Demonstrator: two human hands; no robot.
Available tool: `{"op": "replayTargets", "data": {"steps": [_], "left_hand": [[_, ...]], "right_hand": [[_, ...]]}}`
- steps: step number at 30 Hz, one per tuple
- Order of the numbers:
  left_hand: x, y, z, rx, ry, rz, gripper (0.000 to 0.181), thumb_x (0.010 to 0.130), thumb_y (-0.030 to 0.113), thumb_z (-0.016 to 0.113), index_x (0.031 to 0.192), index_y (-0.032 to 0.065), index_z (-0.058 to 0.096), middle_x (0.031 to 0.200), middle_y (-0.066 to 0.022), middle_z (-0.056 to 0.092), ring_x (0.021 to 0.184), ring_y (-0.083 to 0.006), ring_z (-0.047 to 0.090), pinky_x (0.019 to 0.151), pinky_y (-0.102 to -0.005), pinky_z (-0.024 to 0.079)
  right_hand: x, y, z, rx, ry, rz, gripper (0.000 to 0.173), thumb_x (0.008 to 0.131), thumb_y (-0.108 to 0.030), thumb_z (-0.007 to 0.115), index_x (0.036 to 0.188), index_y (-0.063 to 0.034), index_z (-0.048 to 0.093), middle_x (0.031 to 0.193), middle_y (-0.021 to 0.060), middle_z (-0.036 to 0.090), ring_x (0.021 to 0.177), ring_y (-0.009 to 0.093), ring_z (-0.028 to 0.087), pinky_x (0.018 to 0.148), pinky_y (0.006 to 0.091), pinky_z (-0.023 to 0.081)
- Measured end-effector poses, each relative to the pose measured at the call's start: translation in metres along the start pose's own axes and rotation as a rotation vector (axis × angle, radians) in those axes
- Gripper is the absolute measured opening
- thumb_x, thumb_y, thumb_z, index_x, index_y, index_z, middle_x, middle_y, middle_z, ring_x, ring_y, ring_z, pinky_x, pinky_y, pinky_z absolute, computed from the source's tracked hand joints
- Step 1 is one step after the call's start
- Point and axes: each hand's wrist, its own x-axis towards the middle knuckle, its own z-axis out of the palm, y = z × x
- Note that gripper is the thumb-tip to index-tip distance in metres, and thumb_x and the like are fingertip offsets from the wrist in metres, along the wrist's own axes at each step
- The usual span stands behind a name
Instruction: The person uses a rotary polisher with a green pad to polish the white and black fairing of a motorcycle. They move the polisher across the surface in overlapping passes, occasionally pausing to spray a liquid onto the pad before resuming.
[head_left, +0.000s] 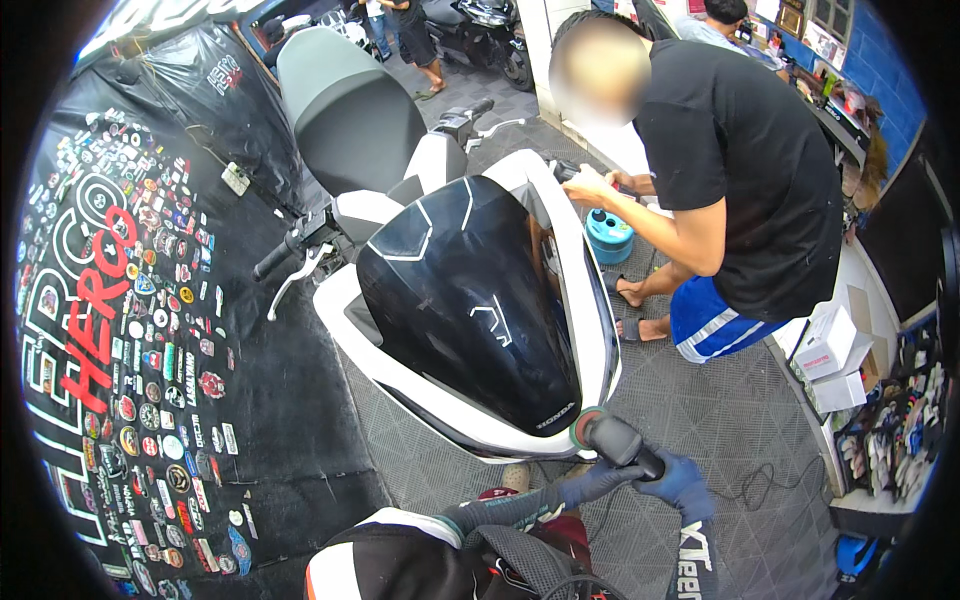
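Both my hands wear dark blue gloves and are on a small black power polisher (619, 441). My left hand (600, 481) grips it near the body, and my right hand (681, 486) wraps the rear of its handle. The polisher's round pad (583, 427), with a reddish and green edge, meets the white front fairing (480, 442) of a Honda scooter, by the lower tip of its dark glossy front panel (480, 307). Whether the pad spins cannot be told.
At the right a person in a black shirt (757, 165) bends over the fairing's side, holding a dark tool (562, 171). A turquoise round container (609, 238) stands on the tiled floor. Handlebar levers (296, 281) stick out left. A cord (761, 484) lies at the right.
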Motion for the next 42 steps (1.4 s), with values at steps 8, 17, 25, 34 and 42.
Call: {"op": "replayTargets", "data": {"steps": [8, 17, 25, 34, 42], "left_hand": [[-0.083, -0.011, -0.042, 0.251, -0.018, -0.044, 0.082, 0.086, 0.045, 0.087, 0.149, 0.0061, 0.051, 0.15, -0.0105, 0.056, 0.138, -0.0232, 0.052, 0.12, -0.041, 0.04], [-0.222, 0.07, -0.136, 0.427, -0.193, -0.072, 0.059, 0.082, 0.027, 0.092, 0.129, 0.0052, 0.064, 0.125, -0.0073, 0.068, 0.116, -0.0184, 0.062, 0.106, -0.0349, 0.051], [-0.325, 0.212, -0.218, 0.404, 0.031, -0.095, 0.068, 0.081, 0.015, 0.09, 0.141, 0.0021, 0.06, 0.132, -0.0104, 0.068, 0.123, -0.0218, 0.063, 0.11, -0.0367, 0.05], [-0.324, 0.207, -0.19, 0.117, -0.041, 0.096, 0.068, 0.083, 0.027, 0.089, 0.14, 0.0023, 0.059, 0.143, -0.0156, 0.061, 0.137, -0.0291, 0.055, 0.119, -0.0422, 0.042], [-0.223, 0.07, -0.156, 0.51, -0.156, -0.478, 0.059, 0.092, 0.018, 0.083, 0.142, 0.0004, 0.057, 0.137, -0.0139, 0.064, 0.127, -0.0255, 0.061, 0.109, -0.0401, 0.051]], "right_hand": [[-0.038, 0.018, 0.156, 0.413, 0.11, 0.049, 0.084, 0.069, -0.04, 0.094, 0.14, -0.0063, 0.064, 0.123, 0.0175, 0.075, 0.112, 0.028, 0.074, 0.097, 0.0403, 0.059], [-0.035, -0.117, 0.372, 0.818, 0.439, -0.008, 0.056, 0.08, -0.019, 0.089, 0.129, -0.003, 0.066, 0.115, 0.0132, 0.075, 0.105, 0.023, 0.071, 0.095, 0.0367, 0.056], [-0.03, -0.337, 0.328, 0.744, 0.316, -0.158, 0.101, 0.081, -0.039, 0.087, 0.159, -0.0034, 0.035, 0.142, 0.0248, 0.06, 0.128, 0.036, 0.064, 0.107, 0.0419, 0.052], [-0.025, -0.31, 0.303, 0.462, 0.352, -0.294, 0.093, 0.078, -0.052, 0.085, 0.148, -0.0052, 0.047, 0.127, 0.0244, 0.066, 0.115, 0.04, 0.068, 0.099, 0.0477, 0.055], [-0.058, -0.137, 0.365, 0.924, 0.426, -0.118, 0.095, 0.08, -0.038, 0.09, 0.155, -0.0036, 0.042, 0.135, 0.0221, 0.065, 0.123, 0.032, 0.067, 0.103, 0.0418, 0.054]]}}
